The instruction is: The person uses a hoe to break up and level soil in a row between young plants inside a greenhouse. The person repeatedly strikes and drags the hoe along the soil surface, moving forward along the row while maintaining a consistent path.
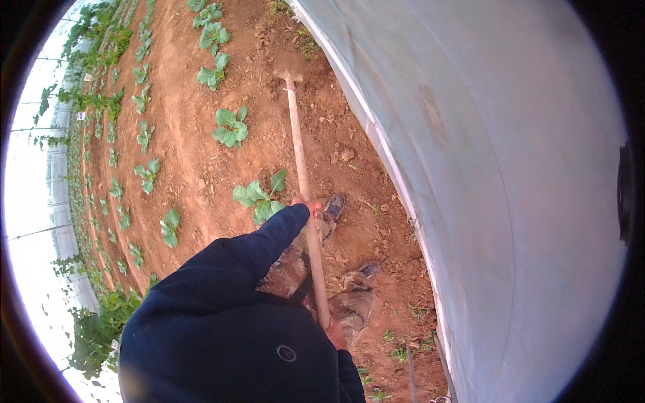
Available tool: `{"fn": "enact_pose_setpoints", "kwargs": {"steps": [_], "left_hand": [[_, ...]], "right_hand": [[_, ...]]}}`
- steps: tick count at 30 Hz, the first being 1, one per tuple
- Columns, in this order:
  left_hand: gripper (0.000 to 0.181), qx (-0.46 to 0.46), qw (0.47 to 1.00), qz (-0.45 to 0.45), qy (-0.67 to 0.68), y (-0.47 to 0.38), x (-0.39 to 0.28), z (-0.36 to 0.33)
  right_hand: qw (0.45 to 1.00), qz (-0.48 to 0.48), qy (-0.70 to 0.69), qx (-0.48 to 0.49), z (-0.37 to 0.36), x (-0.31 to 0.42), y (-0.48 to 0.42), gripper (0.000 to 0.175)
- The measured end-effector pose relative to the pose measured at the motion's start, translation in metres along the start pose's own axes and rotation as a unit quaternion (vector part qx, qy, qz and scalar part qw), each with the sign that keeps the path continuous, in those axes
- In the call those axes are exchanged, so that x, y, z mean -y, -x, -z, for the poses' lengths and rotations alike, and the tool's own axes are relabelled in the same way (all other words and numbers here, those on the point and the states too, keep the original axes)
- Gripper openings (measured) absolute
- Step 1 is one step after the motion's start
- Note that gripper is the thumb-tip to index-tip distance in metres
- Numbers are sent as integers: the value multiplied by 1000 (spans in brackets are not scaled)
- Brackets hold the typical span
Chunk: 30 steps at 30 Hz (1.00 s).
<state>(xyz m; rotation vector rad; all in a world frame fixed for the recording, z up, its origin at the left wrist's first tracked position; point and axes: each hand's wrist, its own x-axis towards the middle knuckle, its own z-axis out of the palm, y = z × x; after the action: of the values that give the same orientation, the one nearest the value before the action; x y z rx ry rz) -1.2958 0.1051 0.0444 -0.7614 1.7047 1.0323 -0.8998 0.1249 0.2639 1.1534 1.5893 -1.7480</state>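
Observation:
A long-handled shovel stretches forward from me, its pale wooden shaft [298, 146] running past my legs. My left hand [308, 205] grips the shaft about midway, beside my front shoe [334, 206]. Lower down, my right hand [336, 333] is wrapped around the shaft's rear end, partly hidden by my dark sleeve. The soil-coloured shovel blade [289, 66] rests at the reddish-brown soil [262, 95]; its far edge blends into the dirt. Left of the shaft grow broad-leaved green seedlings, the nearest young plant [261, 195] close to my left hand.
A translucent plastic-film greenhouse wall [484, 166] curves along my right, its white lower edge [375, 133] near the ground. Rows of seedlings [143, 136] fill the left side. My other shoe [370, 269] stands on loose soil, with small weeds [399, 352] farther back.

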Motion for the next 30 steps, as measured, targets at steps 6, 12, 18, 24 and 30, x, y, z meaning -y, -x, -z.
{"fn": "enact_pose_setpoints", "kwargs": {"steps": [6,12,18,24,30], "left_hand": [[27,23,989,-102,100,-21,-82,-11],[14,122,978,-149,82,-95,-57,-70],[44,318,941,12,-114,22,165,-120],[33,358,894,240,120,139,209,-129],[38,318,947,44,-23,21,142,-100]], "right_hand": [[949,66,267,-157,39,61,-37,47],[935,26,292,-201,65,79,-26,49],[919,-158,313,-178,33,-28,134,48],[880,-249,382,-131,79,-86,260,58],[903,-89,399,-137,105,-38,123,50]]}}
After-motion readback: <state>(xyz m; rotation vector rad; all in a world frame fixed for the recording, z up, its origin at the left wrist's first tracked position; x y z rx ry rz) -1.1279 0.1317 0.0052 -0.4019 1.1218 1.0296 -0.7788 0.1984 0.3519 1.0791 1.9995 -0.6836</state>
